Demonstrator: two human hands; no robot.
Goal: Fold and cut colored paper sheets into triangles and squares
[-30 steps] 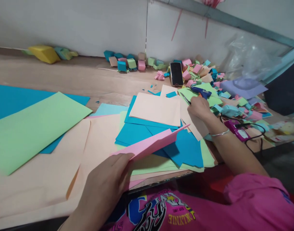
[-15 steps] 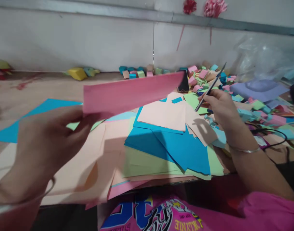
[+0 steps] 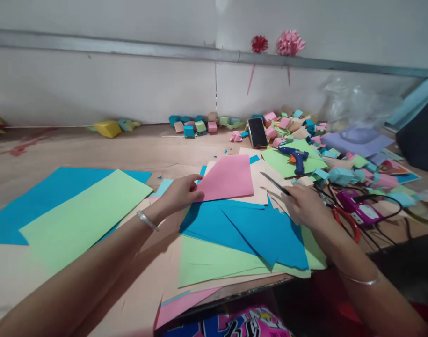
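A pink paper sheet (image 3: 231, 178) lies over pale peach paper, with its left corner pinched between the thumb and fingers of my left hand (image 3: 184, 193). To the right, my right hand (image 3: 307, 206) is closed around a slim knife (image 3: 275, 182). Its thin blade points up and left, a little away from the pink sheet; most of the handle is hidden in my fingers. Below both hands are overlapping blue sheets (image 3: 249, 229) on top of light green sheets (image 3: 217, 260).
Left are a large blue sheet (image 3: 34, 201) and a green sheet (image 3: 90, 210). A blue glue gun (image 3: 296, 157) rests on green paper, near a phone (image 3: 257, 132) and heaped paper boxes (image 3: 284, 123). Red handles (image 3: 349, 222) and a purple power strip (image 3: 359, 206) with cables lie right.
The pink paper has come down from mid-air onto the stack, carried by my left hand. My right hand has lowered the knife from nearly upright to a flatter angle.
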